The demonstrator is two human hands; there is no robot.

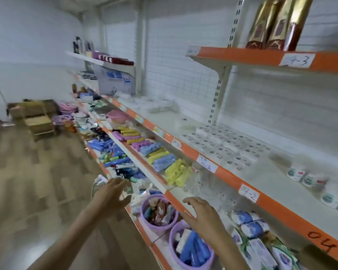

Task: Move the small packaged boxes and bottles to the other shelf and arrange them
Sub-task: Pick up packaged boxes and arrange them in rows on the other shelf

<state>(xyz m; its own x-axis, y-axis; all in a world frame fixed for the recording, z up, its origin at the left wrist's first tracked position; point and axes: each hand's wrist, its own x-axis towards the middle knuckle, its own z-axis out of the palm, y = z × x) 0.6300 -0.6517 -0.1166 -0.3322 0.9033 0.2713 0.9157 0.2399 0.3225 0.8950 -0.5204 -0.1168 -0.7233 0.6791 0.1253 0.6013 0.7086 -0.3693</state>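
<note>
Standing in rows on the middle shelf (pixel 183 121), well back from its orange front edge, are small clear packaged boxes (pixel 222 145), and toward the shelf's right end sit small white boxes with teal labels (pixel 308 178). Clear bottles (pixel 199 178), blurred, stand on the shelf below, close to its front edge. Just in front of them the right hand (pixel 201 213) hovers with fingers spread and loose, gripping nothing. The left hand (pixel 111 193) reaches over the front edge of the lowest shelf, fingers likewise relaxed and empty. Between the two hands sits a purple tub (pixel 158 211) of small packets; a second purple tub (pixel 191 248) with blue tubes lies nearer. Yellow, blue and purple rolls (pixel 160 156) run along the lower shelf toward its far end. Gold pouches (pixel 277 24) stand on the top shelf's right end.
</note>
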